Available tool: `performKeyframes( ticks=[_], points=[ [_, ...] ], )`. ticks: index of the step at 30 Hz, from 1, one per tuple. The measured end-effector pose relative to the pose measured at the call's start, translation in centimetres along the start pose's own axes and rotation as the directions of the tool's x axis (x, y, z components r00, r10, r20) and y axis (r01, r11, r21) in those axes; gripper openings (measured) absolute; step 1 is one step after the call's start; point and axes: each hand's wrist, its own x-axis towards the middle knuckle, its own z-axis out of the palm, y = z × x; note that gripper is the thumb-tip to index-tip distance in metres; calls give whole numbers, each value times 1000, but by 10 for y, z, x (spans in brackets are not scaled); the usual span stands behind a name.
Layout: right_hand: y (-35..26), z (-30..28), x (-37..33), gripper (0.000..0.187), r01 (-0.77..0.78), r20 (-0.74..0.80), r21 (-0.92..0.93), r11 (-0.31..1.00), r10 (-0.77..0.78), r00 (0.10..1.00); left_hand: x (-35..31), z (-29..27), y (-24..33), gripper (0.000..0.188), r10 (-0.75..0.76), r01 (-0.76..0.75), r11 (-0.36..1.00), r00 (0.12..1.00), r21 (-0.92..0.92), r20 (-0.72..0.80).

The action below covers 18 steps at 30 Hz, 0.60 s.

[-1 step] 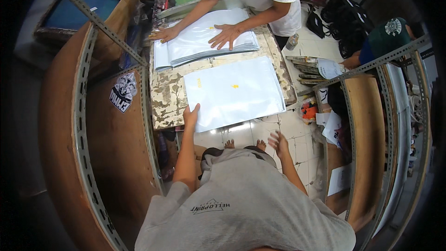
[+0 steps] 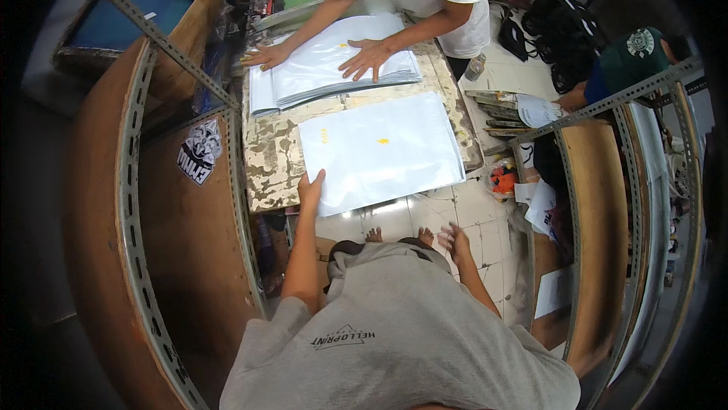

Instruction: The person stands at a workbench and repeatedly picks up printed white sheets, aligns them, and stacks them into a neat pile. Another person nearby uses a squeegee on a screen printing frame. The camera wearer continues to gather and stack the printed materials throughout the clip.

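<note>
A thin stack of glossy white plastic sheets (image 2: 379, 160) with small yellow prints lies at the table's near edge and juts out over it. My left hand (image 2: 310, 188) pinches its near left corner, thumb on top and fingers mostly hidden underneath. Off to the right, my right hand (image 2: 457, 243) hangs above the floor, holding nothing, its fingers apart and a little blurred. Beyond, a thicker pile of similar white sheets (image 2: 334, 69) lies on the worn table (image 2: 273, 160). Both hands of a person across the table (image 2: 368, 59) press flat on that pile.
Metal-framed wooden shelves stand close on my left (image 2: 189, 220) and right (image 2: 595, 220). Framed screens (image 2: 136, 12) lean at the back left. Stacked frames (image 2: 497, 114) and a plastic bag with orange contents (image 2: 502, 180) are right of the table. Another person (image 2: 633, 69) is at the far right.
My right hand has shifted very slightly, its fingers curling a bit. The sheets, my left hand and the other person's hands are practically unchanged.
</note>
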Motion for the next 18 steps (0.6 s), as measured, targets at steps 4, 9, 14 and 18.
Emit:
performKeyframes(
  ticks=[4,9,14,18],
  points=[
    [137,-130,-1,37,-122,-118,-633,765,61,991,-6,0,2,42,-29,29,1000,999,-6,26],
    [208,-204,-58,36,-268,-279,-833,484,51,959,6,-3,-9,43,-18,18,1000,1000,2,-6],
    [198,-187,-101,37,-324,-347,-606,726,125,930,-4,-1,6,40,-9,9,997,1000,-74,-1],
    [187,-181,-120,38,-297,-367,-538,789,98,925,3,-5,0,57,-124,125,991,992,-39,21]
  ],
)
